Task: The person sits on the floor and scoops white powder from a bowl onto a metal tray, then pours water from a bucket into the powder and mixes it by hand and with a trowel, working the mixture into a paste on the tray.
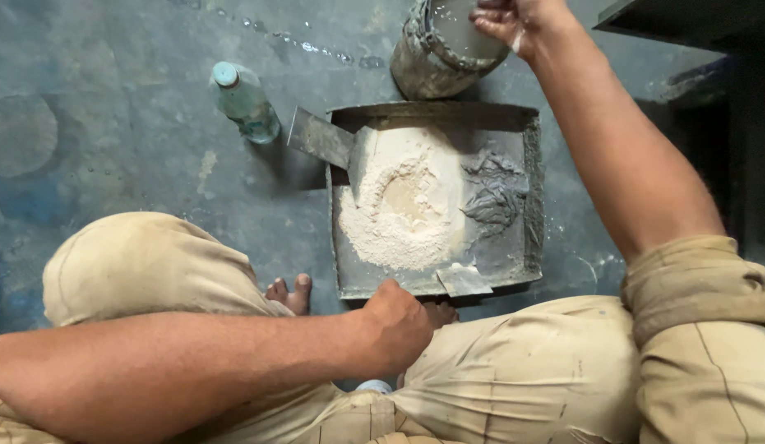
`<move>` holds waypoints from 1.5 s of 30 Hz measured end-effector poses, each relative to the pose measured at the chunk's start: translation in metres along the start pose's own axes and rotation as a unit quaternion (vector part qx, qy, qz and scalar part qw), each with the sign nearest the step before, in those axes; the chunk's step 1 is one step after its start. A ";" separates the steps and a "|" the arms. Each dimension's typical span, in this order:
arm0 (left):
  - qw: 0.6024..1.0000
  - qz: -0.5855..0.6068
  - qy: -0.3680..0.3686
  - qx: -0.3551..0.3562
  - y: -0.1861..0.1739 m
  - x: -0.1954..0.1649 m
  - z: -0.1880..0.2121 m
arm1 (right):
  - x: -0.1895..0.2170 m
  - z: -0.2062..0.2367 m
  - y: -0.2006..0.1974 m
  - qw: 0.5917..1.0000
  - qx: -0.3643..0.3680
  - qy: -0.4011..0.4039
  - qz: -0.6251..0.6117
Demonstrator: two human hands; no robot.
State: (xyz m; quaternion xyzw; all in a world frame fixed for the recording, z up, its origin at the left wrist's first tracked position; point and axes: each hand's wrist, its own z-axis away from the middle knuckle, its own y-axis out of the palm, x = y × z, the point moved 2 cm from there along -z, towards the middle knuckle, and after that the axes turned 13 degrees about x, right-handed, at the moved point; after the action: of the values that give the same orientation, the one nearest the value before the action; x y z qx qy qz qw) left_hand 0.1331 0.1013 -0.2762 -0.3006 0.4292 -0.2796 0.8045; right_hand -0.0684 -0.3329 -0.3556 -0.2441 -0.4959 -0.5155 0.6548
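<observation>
Touching bucket (438, 51) rim, right fingers (499, 18)

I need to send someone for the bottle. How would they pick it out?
Start at the square metal tray of pale powder on the grey floor. Look beyond its far left corner: the small clear plastic bottle stands alone, the only see-through thing, with a light blue cap.

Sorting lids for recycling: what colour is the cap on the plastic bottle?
The bottle cap is light teal, clearest in the head view.
</observation>
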 end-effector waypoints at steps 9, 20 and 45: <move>1.000 0.025 0.008 0.000 -0.008 0.002 -0.003 | -0.012 -0.032 0.032 0.949 -0.005 0.141 -0.281; 1.000 0.014 -0.006 -0.005 0.003 0.006 -0.005 | 0.016 0.011 0.033 0.924 0.210 0.134 -0.291; 0.998 -0.009 -0.035 0.044 -0.006 0.011 -0.002 | -0.050 0.099 0.105 0.901 0.198 0.217 0.318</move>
State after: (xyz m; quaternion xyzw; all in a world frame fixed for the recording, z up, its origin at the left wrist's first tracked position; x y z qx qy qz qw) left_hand 0.1352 0.0893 -0.2787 -0.2788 0.3852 -0.2950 0.8288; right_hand -0.0103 -0.1921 -0.3415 -0.1363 -0.3295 -0.2110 0.9101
